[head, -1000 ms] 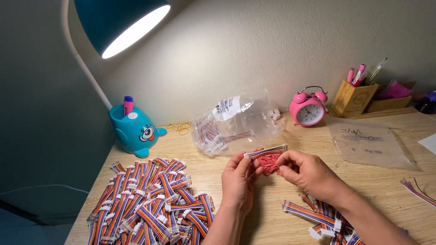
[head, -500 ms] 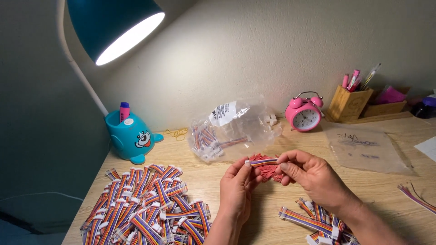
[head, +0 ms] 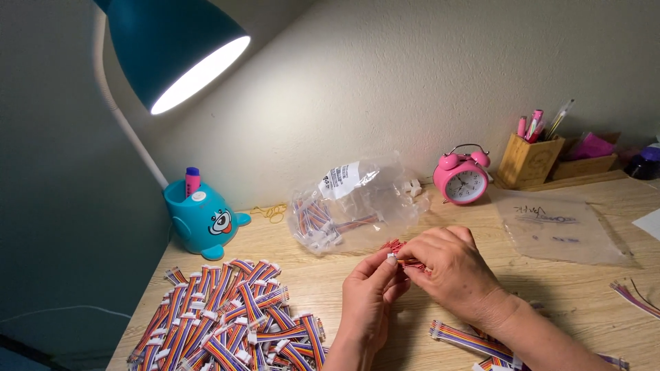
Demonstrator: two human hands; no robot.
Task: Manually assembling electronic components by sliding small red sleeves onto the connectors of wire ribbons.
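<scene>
- Centrally, from the head camera: left hand (head: 368, 302) and right hand (head: 450, 271) meeting over the wooden desk (head: 584, 288), fingers pinched shut on a small red wire bundle (head: 395, 249) with a white connector.
- Just behind: crumpled clear plastic bag (head: 357, 203), white rectangular label on top, striped cables inside.
- Right: flat clear bag (head: 557, 227), dark marks.
- Lower left: heap of striped ribbon cables (head: 220, 319).

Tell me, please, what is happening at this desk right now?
A person holds a small bundle of coloured ribbon wires between both hands, the left hand pinching its white connector end and the right hand closed over the rest. A large pile of similar wire bundles lies on the wooden desk to the left, a clear plastic bag with more sits behind, and a few lie near the right forearm.
</scene>
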